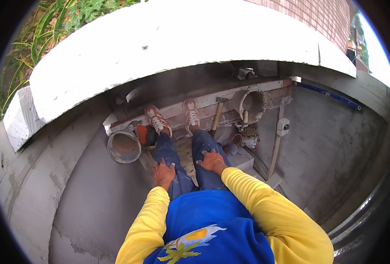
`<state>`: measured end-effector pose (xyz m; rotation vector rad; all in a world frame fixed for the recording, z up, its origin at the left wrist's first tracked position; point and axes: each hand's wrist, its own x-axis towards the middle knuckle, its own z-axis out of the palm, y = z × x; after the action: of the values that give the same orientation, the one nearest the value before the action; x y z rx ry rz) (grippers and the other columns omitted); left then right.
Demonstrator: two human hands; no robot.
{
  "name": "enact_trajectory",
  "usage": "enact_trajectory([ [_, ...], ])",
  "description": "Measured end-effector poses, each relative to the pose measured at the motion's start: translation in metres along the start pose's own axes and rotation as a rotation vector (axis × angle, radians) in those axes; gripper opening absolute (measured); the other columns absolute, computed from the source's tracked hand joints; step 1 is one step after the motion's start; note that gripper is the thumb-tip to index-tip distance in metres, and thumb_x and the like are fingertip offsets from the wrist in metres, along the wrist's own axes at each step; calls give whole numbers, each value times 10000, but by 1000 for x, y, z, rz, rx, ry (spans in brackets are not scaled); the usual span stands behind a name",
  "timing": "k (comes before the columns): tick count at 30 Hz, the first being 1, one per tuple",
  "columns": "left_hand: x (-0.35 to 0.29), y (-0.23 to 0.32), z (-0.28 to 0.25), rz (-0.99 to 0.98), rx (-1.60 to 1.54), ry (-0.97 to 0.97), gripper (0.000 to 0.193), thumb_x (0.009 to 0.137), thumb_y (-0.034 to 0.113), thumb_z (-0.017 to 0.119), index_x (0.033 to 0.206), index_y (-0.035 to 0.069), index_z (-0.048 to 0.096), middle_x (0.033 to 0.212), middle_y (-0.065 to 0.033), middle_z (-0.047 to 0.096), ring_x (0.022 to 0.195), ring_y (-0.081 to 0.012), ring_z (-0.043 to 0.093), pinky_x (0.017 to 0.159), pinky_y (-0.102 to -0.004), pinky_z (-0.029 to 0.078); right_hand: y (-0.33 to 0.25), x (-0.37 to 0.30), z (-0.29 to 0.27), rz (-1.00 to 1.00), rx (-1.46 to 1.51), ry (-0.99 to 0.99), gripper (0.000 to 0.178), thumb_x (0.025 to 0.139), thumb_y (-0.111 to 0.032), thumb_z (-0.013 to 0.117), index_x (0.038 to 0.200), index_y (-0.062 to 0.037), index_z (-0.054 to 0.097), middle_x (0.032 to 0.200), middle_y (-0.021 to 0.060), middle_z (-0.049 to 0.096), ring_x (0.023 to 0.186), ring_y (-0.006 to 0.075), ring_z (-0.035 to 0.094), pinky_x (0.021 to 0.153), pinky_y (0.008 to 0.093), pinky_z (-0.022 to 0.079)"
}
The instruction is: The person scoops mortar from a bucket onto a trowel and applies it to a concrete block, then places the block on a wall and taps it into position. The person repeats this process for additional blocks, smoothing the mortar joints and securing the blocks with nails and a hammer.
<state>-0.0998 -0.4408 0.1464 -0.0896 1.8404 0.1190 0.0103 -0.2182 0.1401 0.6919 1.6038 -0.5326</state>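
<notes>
My left hand (164, 175) rests on the left thigh of my dust-marked blue trousers (172, 154), its fingers spread over the cloth. My right hand (212, 161) lies on the other leg near the knee, fingers apart, holding nothing. Beyond my knees, my orange and white shoes (191, 113) stand on a plank platform (212, 97). Just right of them a hammer (218, 116) leans head up, its wooden handle pointing down. A mortar-smeared bucket (253, 105) sits further right. Left of my feet are another bucket (123, 146) and an orange and black object (144, 134).
A thick white ledge (160, 42) spans the far side, plants (50, 31) behind it. Grey walls (94, 185) enclose both sides. A blue bar, perhaps a level (327, 93), lies along the right wall. Below the platform are pale blocks (243, 162) and an upright wooden strip (275, 154).
</notes>
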Motion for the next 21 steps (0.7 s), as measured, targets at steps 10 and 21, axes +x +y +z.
enact_trajectory([
  [10, 12, 7, -24, 229, 430, 75, 634, 991, 392, 743, 1522, 71, 611, 1480, -238, 515, 1458, -435, 427, 1176, -535, 431, -4, 5, 29, 120, 452, 68, 666, 973, -530, 692, 1487, -110, 638, 1566, 304, 492, 1375, 453, 598, 1138, 520, 498],
  [21, 18, 26, -36, 107, 627, -132, 886, 972, 695, 633, 1657, 169, 435, 1658, -301, 405, 1527, -460, 435, 1246, -511, 387, 17, 3, 65, 202, 891, 50, 637, 988, -474, 698, 1524, -144, 602, 1568, 251, 512, 1403, 417, 575, 1172, 495, 467],
])
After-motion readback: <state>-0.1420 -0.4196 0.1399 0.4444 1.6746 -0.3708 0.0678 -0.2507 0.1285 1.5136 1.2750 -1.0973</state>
